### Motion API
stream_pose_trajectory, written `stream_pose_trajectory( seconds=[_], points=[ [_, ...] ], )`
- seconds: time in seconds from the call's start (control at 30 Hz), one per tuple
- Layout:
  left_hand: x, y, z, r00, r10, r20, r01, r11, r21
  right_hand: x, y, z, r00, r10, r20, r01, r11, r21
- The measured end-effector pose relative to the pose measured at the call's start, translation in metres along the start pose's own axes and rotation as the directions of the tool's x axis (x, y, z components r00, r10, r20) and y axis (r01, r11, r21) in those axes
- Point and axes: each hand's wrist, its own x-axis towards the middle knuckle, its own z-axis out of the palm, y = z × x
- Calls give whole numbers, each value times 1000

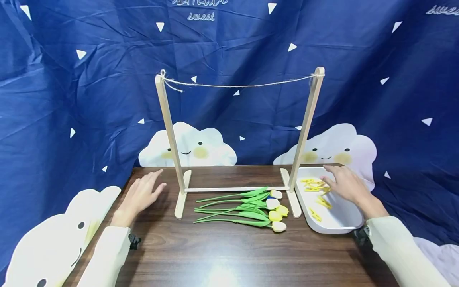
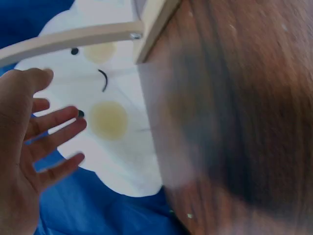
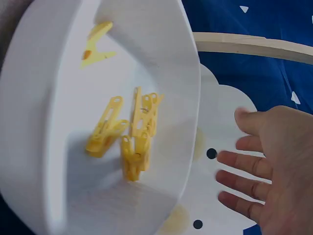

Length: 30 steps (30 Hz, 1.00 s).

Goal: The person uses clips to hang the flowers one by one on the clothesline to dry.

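Observation:
My left hand [image 1: 140, 194] hovers with spread fingers over the table, just left of a wooden frame [image 1: 167, 119]; it holds nothing. Over the white tray [image 1: 335, 228] on the right, my right hand [image 1: 347, 183] is stretched out, also holding nothing. Several yellow clothespins [image 3: 139, 152] lie inside that tray. Artificial tulips [image 1: 247, 215] with green stems and white or yellow heads lie between the feet of the frame, heads toward the right. A twine line [image 1: 236, 86] is tied between the tops of the two posts and sags slightly.
The brown wooden table [image 1: 172, 255] ends at a blue cloth backdrop [image 1: 229, 48] printed with clouds and triangles. Between the posts a low crossbar [image 1: 229, 189] runs behind the flowers. The frame's right foot [image 1: 292, 199] stands close to the tray.

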Motion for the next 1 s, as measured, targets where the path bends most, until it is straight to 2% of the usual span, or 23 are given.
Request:
stream_pose_trajectory(
  seconds=[0.13, 0.33, 0.53, 0.63, 0.8, 1.0],
  points=[
    [4, 13, -7, 993, 64, -99, -66, 998, -15, 5, -1, -8, 1000, 24, -2, -24, 1000, 1],
    [7, 39, -11, 984, 122, -132, -127, 991, -35, 19, -4, -19, 999, 34, 38, -33, 999, -17],
    [8, 68, -6, 974, 203, -96, -209, 976, -59, 38, -4, -17, 995, -23, 94, 26, 999, -26],
    [7, 85, 1, 963, 258, -72, -263, 962, -74, 46, -6, -11, 990, -76, 118, 79, 997, -17],
    [0, 111, 21, 934, 356, -10, -356, 930, -94, 53, -7, 1, 975, -109, 196, 116, 993, -26],
    [-10, 136, 43, 902, 426, 70, -417, 902, -111, 63, -12, 19, 954, -77, 291, 95, 994, -50]
  ],
)
